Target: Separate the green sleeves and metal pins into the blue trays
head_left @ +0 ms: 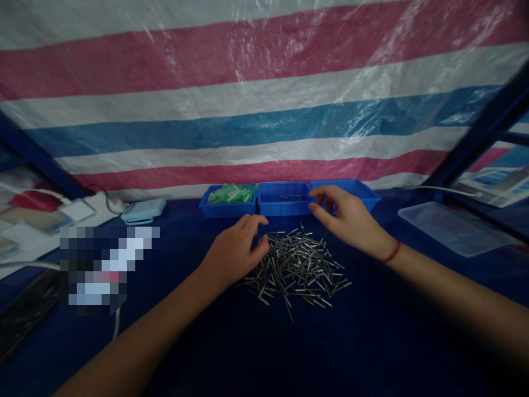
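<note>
A loose pile of thin silvery metal pins lies on the dark blue table. My left hand hovers at the pile's left edge, thumb and index finger apart, with nothing visible between them. Over the front edge where the middle blue bin meets the right blue bin, my right hand has its thumb and forefinger spread and holds nothing I can see. A few pins lie in the middle bin. The left blue bin contains green translucent pieces.
A clear plastic lid lies at the right. On the left are a light blue case, a white charger, cables and a dark phone-like object. A striped tarp hangs behind the bins.
</note>
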A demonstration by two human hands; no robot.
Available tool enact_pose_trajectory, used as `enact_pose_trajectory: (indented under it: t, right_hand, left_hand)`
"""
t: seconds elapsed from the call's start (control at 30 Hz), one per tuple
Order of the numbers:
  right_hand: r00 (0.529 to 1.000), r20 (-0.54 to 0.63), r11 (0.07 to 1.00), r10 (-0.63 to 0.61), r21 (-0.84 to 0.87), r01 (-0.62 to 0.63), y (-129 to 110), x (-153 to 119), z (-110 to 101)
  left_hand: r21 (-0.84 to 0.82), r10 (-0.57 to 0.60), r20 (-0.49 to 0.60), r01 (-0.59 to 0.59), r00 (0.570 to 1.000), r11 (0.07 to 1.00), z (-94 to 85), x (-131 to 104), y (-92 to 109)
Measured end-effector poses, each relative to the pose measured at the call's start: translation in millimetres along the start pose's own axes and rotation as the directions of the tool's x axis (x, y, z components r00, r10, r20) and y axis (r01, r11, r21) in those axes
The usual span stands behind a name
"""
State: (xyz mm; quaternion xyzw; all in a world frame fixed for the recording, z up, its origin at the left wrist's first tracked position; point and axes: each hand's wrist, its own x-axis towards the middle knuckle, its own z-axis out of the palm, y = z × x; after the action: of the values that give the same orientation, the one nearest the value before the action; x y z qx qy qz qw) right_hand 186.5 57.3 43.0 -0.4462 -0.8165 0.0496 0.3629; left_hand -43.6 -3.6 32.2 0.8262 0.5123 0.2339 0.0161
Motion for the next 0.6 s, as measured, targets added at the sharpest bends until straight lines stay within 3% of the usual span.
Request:
enact_pose_trajectory:
  t: [0.17, 0.3, 0.6]
  right_hand:
    - [0.983, 0.165, 0.991, 0.078, 0.091, -0.094, 4, -43, -14]
    - [0.979, 0.149, 0.980, 0.141, 0.116, -0.159, 14, -45, -14]
    - [0.971, 0.213, 0.955, 0.110, 0.248, -0.163, 11, -53, -3]
  left_hand:
    - [-0.068, 0.103, 0.166, -0.093, 0.981, 0.993, 0.2, 1, -3]
    - [-0.106, 0.183, 0.265, -0.160, 0.947, 0.981, -3.2, -1, 8]
    - [-0.039, 0.302, 0.295, -0.305, 0.906, 0.952, 8.2, -5, 21]
